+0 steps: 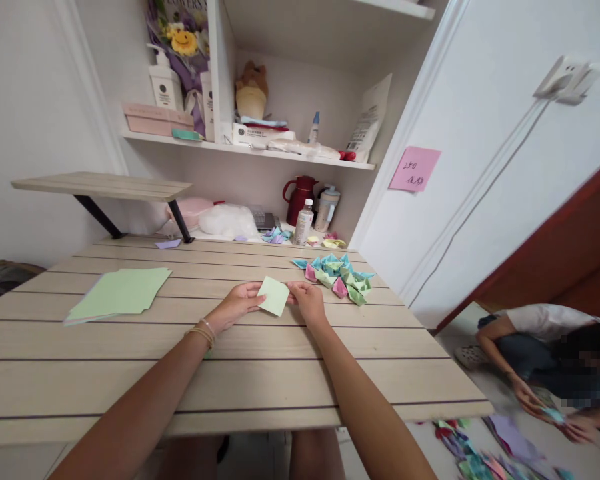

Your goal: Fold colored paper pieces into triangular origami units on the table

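Between my two hands is a small square of light green paper point(274, 297), held just above the wooden table point(260, 387). My left hand point(240, 303) pinches its left edge, thumb on the near face. At the right corner, the fingers of my right hand point(306, 300) are closed on the same paper. Just beyond my right hand lies a heap of folded paper boats point(335, 270) in blue, green and pink. A stack of larger green sheets point(123, 293) rests at the table's left.
A raised wooden shelf point(105, 185) on black legs stands at the back left. Along the back are a plastic bottle point(304, 223), a red jug point(299, 200) and more folded papers point(277, 235). On the floor at right, a person point(535, 347) crouches by a colourful paper pile point(470, 450).
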`<state>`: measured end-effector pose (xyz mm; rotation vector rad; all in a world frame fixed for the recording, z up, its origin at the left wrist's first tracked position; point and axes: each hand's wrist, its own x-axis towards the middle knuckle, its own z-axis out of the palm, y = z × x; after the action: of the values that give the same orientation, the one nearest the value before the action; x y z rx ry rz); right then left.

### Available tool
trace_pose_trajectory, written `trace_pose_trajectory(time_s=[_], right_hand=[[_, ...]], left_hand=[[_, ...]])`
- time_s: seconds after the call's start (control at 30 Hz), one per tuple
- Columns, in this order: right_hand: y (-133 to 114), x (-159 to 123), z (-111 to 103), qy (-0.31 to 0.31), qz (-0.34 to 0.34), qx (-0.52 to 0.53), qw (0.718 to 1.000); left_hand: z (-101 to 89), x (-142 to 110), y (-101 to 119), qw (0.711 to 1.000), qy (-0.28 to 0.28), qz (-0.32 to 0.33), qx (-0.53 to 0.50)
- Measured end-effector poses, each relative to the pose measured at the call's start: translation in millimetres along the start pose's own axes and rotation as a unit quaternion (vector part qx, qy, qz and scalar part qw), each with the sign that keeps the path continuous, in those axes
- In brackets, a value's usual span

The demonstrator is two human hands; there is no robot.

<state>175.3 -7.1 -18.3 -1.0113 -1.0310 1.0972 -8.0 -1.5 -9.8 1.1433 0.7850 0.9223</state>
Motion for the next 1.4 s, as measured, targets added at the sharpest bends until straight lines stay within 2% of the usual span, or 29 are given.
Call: trace_pose_trajectory(time_s=[0.13, 0.23, 0.43, 0.53, 0.63, 0.73, 0.83, 0.9, 1.0, 1.13, 1.27, 1.4], right_hand=[[-1.6, -1.0, 0.3, 0.032, -0.022, -0.012, 0.999], [-1.0, -1.2, 2.1, 0.033, -0.031, -0.007, 0.999], [-2.2, -2.1, 3.4, -0.066, 0.008, 0.008, 0.998], [-5.1, -4.9, 4.2, -0.097, -0.001, 0.005, 0.995], [-5.5, -7.5, 5.9, -0.116, 0.001, 0.010, 0.993], [-2.5, -7.1, 7.0, -0.089, -0.016, -0.017, 0.996], [0.0, -4.8, 6.5, -0.009, -0.064, -0.042, 0.997], [-0.1, -4.8, 6.6, 0.015, -0.078, -0.037, 0.996], [-1.7, -8.4, 9.1, -0.046, -0.060, -0.006, 0.997], [-2.1, -13.1, 12.1, -0.153, -0.054, 0.005, 0.987], [-0.8, -9.2, 7.1, -0.179, -0.084, -0.053, 0.979], [-4.5, -4.5, -1.5, -0.171, -0.131, -0.135, 0.967]], left_hand=[[0.9, -0.4, -0.5, 1.000, 0.009, -0.002, 0.003], [1.7, 0.2, -2.7, 1.000, 0.016, -0.004, 0.012], [2.8, 1.1, -3.3, 0.997, 0.069, 0.021, -0.009], [2.8, 1.8, -2.1, 0.997, 0.064, 0.021, -0.023], [1.4, 4.0, -3.1, 0.995, 0.083, 0.035, -0.041], [-1.2, 6.6, -5.9, 0.990, 0.124, 0.061, -0.028], [-2.6, 7.4, -7.4, 0.980, 0.178, 0.087, -0.001], [-1.9, 6.4, -6.6, 0.980, 0.178, 0.090, 0.000], [0.1, 4.7, -4.2, 0.987, 0.136, 0.080, -0.014], [-0.2, 5.9, -2.6, 0.985, 0.139, 0.104, -0.010], [-4.3, 8.1, -1.5, 0.982, 0.134, 0.117, 0.068], [-6.6, 6.9, 1.9, 0.975, 0.117, 0.121, 0.144]])
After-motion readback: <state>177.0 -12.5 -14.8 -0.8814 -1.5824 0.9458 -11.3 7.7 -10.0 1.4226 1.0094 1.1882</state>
